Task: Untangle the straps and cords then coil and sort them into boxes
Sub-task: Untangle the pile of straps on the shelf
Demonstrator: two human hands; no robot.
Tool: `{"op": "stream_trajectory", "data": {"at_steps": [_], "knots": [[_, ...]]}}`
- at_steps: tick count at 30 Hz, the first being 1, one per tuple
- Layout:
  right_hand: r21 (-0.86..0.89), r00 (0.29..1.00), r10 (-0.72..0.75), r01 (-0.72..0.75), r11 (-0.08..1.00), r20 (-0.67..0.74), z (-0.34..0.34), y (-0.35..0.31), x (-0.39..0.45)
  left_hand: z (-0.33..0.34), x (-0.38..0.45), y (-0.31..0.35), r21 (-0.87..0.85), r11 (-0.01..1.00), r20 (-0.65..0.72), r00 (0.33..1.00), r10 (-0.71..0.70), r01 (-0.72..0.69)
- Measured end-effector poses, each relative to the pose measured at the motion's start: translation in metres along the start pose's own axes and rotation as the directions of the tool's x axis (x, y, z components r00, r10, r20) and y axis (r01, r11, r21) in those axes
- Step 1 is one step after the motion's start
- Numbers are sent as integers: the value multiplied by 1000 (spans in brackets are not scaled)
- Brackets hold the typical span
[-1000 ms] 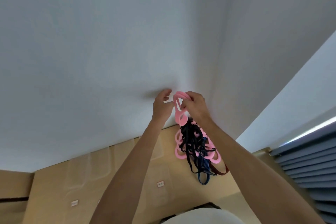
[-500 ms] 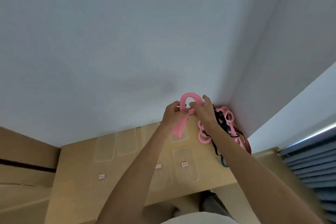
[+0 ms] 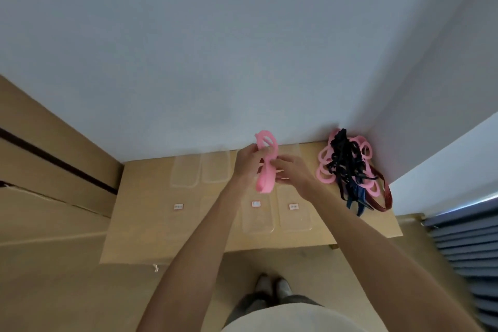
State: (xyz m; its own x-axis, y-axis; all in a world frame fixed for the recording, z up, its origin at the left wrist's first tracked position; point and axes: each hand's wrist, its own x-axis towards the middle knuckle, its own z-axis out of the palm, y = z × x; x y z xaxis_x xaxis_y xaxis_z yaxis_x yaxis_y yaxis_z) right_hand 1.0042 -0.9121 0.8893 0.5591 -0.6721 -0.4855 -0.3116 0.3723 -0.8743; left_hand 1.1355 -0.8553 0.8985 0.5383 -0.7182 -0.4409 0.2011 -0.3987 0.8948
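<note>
I hold a pink strap (image 3: 265, 170) folded into loops above the wooden table (image 3: 145, 224). My left hand (image 3: 246, 163) pinches it from the left, my right hand (image 3: 292, 174) from the right, both at its middle. A tangled heap of straps and cords (image 3: 349, 170), pink, black, blue and dark red, lies at the table's far right corner against the wall. Several clear plastic boxes lie on the table, one pair at the back (image 3: 200, 168) and another pair nearer me (image 3: 293, 213), partly hidden by my arms.
Small white labels (image 3: 178, 206) sit on the table beside the boxes. A white wall stands right behind the table. Grey blinds (image 3: 469, 250) are at the right. My feet (image 3: 272, 287) show on the wooden floor below the table edge.
The tangled heap, held up in the air a second ago, now lies at the table's right corner. One pink strap has come away from it and stays in both hands. The view has tilted down.
</note>
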Motion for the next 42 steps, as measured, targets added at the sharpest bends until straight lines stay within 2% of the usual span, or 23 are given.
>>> {"op": "stream_trajectory", "data": {"at_steps": [4,10,15,24,28,33,39,42], "knots": [[-133,996,-40,50,990,78,22,3,-5,-25,-17,-1,49,996,-95,992,78,-74],[-256,988,-35,74,964,153,44,24,-7,-57,-34,-30,-87,996,-250,968,-21,-1],[-323,980,56,8,946,189,65,51,-9,-78,-48,-70,-183,975,-261,950,-172,126],[-416,967,172,-79,906,190,101,71,7,-109,-40,-115,-244,943,-273,917,-291,227],[-439,960,220,-125,890,171,134,92,13,-138,-29,-137,-206,942,-271,909,-315,265],[-495,972,224,-161,854,70,176,122,25,-178,-4,-169,-114,937,-233,908,-347,329],[-496,979,188,-201,845,-76,209,150,56,-209,42,-203,95,935,-137,935,-328,342],[-522,965,245,-257,813,-93,221,169,70,-217,62,-220,250,908,-104,941,-321,337]]}}
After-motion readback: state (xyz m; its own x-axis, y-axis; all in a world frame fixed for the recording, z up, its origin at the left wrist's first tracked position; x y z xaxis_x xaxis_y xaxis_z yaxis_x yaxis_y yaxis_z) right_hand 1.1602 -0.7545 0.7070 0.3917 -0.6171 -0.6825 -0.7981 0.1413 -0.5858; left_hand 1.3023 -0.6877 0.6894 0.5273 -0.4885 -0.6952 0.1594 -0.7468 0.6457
